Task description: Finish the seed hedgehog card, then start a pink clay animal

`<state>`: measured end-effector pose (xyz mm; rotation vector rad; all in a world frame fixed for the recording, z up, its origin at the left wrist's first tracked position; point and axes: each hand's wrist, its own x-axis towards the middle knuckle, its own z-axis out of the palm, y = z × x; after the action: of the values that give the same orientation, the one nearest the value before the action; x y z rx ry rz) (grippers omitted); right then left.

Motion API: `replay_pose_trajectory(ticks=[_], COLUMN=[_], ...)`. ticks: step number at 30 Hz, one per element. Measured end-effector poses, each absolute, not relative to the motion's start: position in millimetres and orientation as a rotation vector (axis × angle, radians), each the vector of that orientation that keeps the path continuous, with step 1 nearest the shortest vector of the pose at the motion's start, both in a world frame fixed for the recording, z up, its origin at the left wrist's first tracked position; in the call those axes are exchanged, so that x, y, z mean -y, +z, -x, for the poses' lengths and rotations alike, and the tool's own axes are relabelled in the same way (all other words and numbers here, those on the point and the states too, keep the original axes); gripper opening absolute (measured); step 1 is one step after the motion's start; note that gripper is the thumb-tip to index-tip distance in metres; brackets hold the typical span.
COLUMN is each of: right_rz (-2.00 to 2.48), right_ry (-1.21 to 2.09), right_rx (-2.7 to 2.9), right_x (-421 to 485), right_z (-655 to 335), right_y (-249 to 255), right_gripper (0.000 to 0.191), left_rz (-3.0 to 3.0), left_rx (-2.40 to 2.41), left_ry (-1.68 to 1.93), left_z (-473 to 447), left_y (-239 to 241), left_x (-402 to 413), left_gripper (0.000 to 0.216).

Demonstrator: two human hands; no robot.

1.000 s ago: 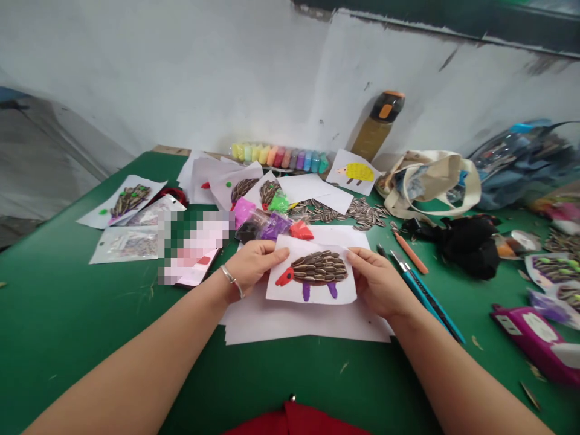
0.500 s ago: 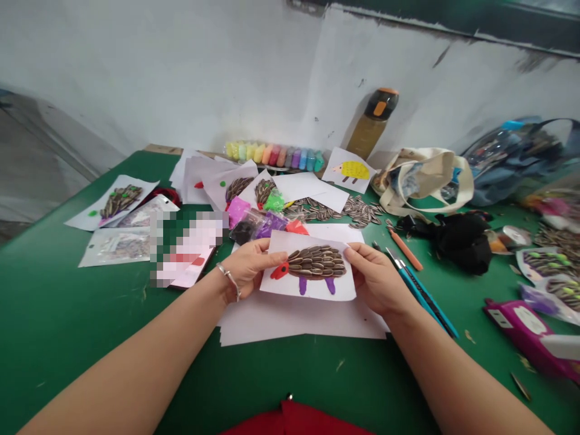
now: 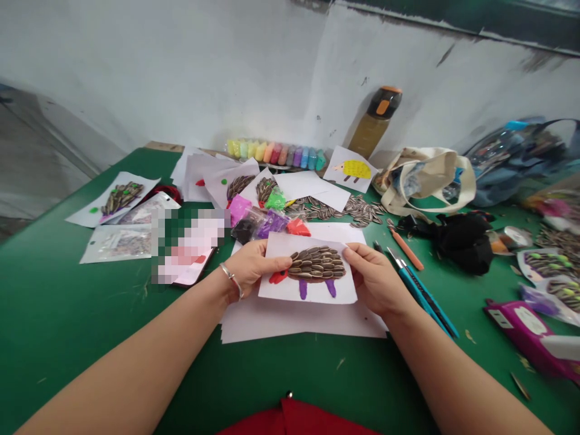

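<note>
- The left hand (image 3: pixel 254 267) grasps the left edge of a white card (image 3: pixel 292 295), its thumb on top and overlapping part of the red head of an animal figure; the other fingers are mostly hidden behind the card.
- The right hand (image 3: pixel 374 275) pinches the card's right edge, thumb in front, fingers behind. Gripping opposite sides probably keeps the sheet taut and leaves the overlapping seeds (image 3: pixel 318 264) on the figure's back unpressed.
- The card is in front of the person, above a stack of white paper (image 3: pixel 303 325) on the green counter (image 3: pixel 263 380). Its face is turned toward the person, presumably so the whole figure can be seen.
- Just beyond the card are pink (image 3: pixel 240 208), purple (image 3: pixel 272 225) and red packets (image 3: pixel 298 227), bunched within easy reach.
- Loose seeds (image 3: pixel 365 209) are spread farther off, near a yellow animal picture (image 3: pixel 356 170), which faces the person, perhaps for reference.
- Right of the right hand, a teal cutter (image 3: pixel 423 296) lies apart from the paper, likely leaving the middle free for handwork.
</note>
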<state>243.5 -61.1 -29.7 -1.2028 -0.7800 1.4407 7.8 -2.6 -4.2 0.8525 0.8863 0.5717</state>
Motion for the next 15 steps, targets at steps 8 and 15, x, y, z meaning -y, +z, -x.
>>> replay_pose_trajectory(ticks=[8, 15], right_rz=[1.173, 1.198], right_ry=[1.457, 1.513], right_rx=[0.735, 0.719], right_x=[60.9, 62.7], right_z=[-244.1, -242.3], right_y=[-27.1, -24.8], right_gripper=[0.018, 0.031], left_rz=[-0.879, -0.813], left_rx=[-0.865, -0.927], left_ry=[0.49, 0.604], left_z=[-5.3, -6.7], left_y=[-9.1, -4.7], left_x=[0.5, 0.7], left_gripper=[0.03, 0.033])
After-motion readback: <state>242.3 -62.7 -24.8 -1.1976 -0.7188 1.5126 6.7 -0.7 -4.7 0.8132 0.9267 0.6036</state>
